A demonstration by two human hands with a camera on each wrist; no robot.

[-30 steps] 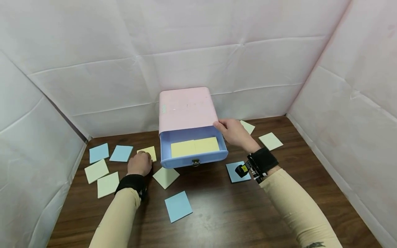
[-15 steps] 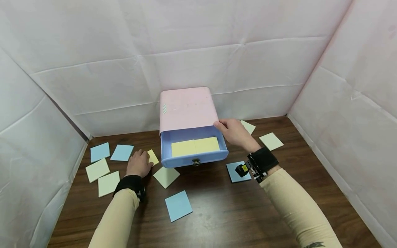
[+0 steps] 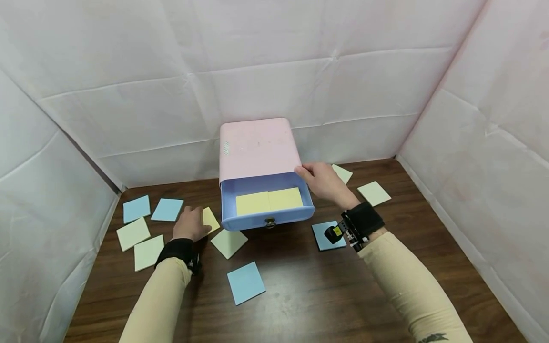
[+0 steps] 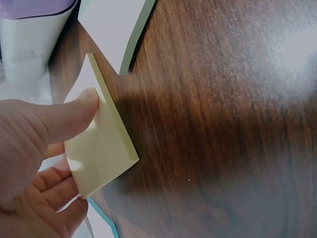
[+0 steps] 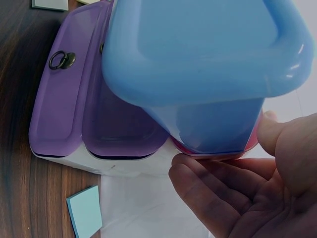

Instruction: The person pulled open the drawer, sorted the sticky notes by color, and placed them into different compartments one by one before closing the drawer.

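You get bright, even overhead light, glare on the table point(image 4: 292, 44), and blurred close-ups in both wrist views.

The yellow pad point(image 3: 210, 218) in the left hand point(image 3: 188, 225) faced a pink box point(image 3: 256, 148) with a blue drawer point(image 3: 268, 205), on the dark wood-grain table point(image 3: 326, 290).

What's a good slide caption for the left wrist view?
Left hand pinches a yellow sticky-note pad, tilted up off the dark wood table.
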